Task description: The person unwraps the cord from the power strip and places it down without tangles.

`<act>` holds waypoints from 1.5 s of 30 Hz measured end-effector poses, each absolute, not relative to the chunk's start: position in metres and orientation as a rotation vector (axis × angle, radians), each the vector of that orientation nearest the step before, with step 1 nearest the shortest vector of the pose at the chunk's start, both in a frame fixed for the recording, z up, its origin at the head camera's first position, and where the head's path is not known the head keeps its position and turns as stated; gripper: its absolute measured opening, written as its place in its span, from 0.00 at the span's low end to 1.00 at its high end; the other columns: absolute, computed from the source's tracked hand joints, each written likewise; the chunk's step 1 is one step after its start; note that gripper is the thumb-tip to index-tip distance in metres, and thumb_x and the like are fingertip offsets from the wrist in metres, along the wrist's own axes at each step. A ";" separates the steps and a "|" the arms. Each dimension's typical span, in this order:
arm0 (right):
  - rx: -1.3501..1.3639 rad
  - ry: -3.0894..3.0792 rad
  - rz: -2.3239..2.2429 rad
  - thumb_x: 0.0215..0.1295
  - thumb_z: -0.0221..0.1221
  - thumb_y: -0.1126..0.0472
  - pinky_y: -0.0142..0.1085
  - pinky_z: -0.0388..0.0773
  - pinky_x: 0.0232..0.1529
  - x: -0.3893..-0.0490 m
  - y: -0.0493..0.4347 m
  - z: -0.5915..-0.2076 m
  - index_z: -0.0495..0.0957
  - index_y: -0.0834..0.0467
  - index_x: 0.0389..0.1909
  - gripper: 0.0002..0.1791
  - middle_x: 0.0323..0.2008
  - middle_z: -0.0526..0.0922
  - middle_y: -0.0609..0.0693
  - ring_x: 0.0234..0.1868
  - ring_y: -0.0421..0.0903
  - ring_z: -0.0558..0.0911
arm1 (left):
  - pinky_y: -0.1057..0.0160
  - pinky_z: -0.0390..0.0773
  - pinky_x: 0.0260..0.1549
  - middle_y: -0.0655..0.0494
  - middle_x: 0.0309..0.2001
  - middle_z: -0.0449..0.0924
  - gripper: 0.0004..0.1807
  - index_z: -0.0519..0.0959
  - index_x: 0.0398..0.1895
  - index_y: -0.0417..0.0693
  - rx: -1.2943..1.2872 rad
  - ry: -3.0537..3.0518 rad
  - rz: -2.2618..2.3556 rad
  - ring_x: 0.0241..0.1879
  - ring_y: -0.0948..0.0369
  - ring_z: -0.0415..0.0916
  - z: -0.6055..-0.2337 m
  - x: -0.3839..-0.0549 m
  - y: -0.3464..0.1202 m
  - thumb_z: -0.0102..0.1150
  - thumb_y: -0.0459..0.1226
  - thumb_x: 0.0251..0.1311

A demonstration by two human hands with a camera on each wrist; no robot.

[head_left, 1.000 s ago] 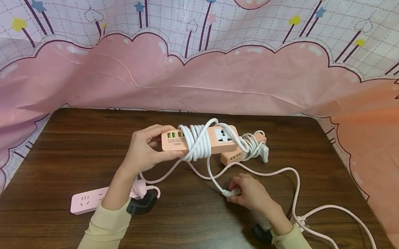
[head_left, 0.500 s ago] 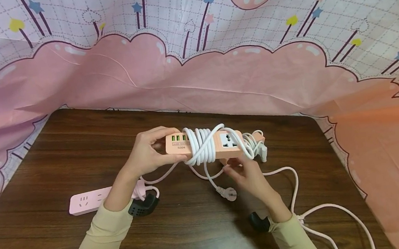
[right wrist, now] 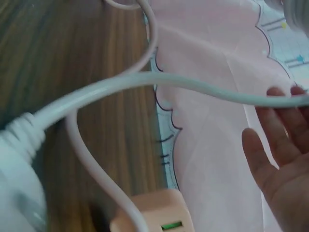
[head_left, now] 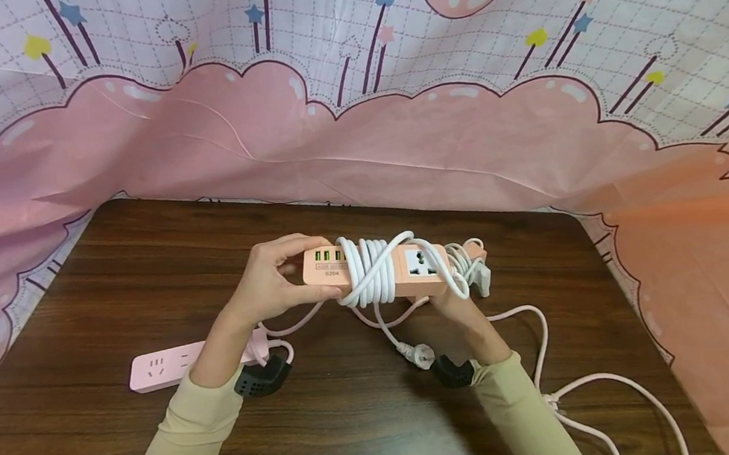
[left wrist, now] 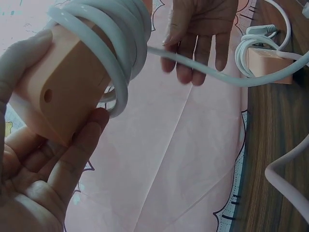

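From the head view, the peach power strip [head_left: 401, 277], wound with white cord [head_left: 372, 271], hid most of the right hand; the left wrist view showed that right hand [left wrist: 205, 29] released, palm bare and fingers extended behind a stretch of cord. Whether they touched it could not be told. The left hand [head_left: 269, 279] grasped the strip's left end, holding it above the middle of the tabletop [head_left: 361, 430], well inside its left and right edges. A pink strip [head_left: 164, 367] lay towards the left edge, another cord-wrapped strip [head_left: 475, 249] towards the far right corner; open wood stretched from the plug [head_left: 422, 356] towards the near side. One second earlier the right hand had held that plug, which now dangled.
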State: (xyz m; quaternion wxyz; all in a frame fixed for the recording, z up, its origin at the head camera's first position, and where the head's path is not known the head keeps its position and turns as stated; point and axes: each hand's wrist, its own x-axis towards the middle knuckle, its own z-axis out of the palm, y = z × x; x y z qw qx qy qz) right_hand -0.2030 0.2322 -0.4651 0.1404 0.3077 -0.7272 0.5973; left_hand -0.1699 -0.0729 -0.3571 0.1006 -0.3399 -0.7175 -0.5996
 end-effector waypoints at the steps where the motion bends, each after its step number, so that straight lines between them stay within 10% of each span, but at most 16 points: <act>1: 0.892 -2.088 1.750 0.57 0.58 0.39 0.34 0.70 0.49 -0.201 0.233 -0.460 0.70 0.62 0.57 0.36 0.48 0.76 0.53 0.48 0.44 0.73 | 0.68 0.79 0.29 0.48 0.39 0.81 0.28 0.80 0.45 0.34 -1.012 -2.120 -1.777 0.35 0.64 0.74 -0.357 -0.170 -0.073 0.77 0.26 0.32; 7: 0.694 -2.004 2.092 0.66 0.55 0.56 0.30 0.75 0.41 -0.172 0.226 -0.392 0.81 0.54 0.42 0.10 0.38 0.82 0.48 0.39 0.40 0.78 | 0.69 0.79 0.30 0.47 0.39 0.81 0.29 0.80 0.44 0.34 -0.976 -2.127 -1.788 0.35 0.64 0.75 -0.357 -0.170 -0.079 0.77 0.26 0.30; 11: 0.646 -1.913 2.087 0.65 0.46 0.79 0.28 0.76 0.37 -0.158 0.232 -0.372 0.81 0.54 0.36 0.20 0.32 0.82 0.45 0.35 0.39 0.78 | 0.69 0.78 0.29 0.48 0.37 0.81 0.29 0.81 0.43 0.35 -0.928 -2.144 -1.780 0.32 0.64 0.74 -0.359 -0.172 -0.082 0.78 0.26 0.30; 24: 1.159 -2.352 1.634 0.54 0.59 0.79 0.28 0.74 0.27 -0.129 0.245 -0.362 0.80 0.64 0.31 0.09 0.28 0.79 0.50 0.32 0.36 0.75 | 0.71 0.78 0.25 0.43 0.39 0.81 0.30 0.80 0.43 0.31 -0.820 -2.070 -1.757 0.34 0.66 0.74 -0.358 -0.181 -0.091 0.76 0.21 0.27; 34: 0.553 -2.523 1.017 0.50 0.66 0.73 0.25 0.69 0.23 -0.143 0.241 -0.368 0.81 0.63 0.25 0.04 0.21 0.78 0.48 0.24 0.34 0.71 | 0.66 0.80 0.30 0.41 0.38 0.79 0.29 0.78 0.44 0.28 -0.935 -2.045 -1.877 0.34 0.64 0.76 -0.354 -0.178 -0.090 0.73 0.18 0.29; 45: 0.324 -1.947 1.572 0.57 0.56 0.81 0.22 0.71 0.31 -0.128 0.255 -0.355 0.76 0.77 0.31 0.02 0.28 0.77 0.47 0.30 0.36 0.74 | 0.70 0.79 0.28 0.44 0.38 0.80 0.30 0.79 0.44 0.31 -0.858 -2.107 -1.800 0.32 0.65 0.74 -0.359 -0.182 -0.096 0.76 0.21 0.28</act>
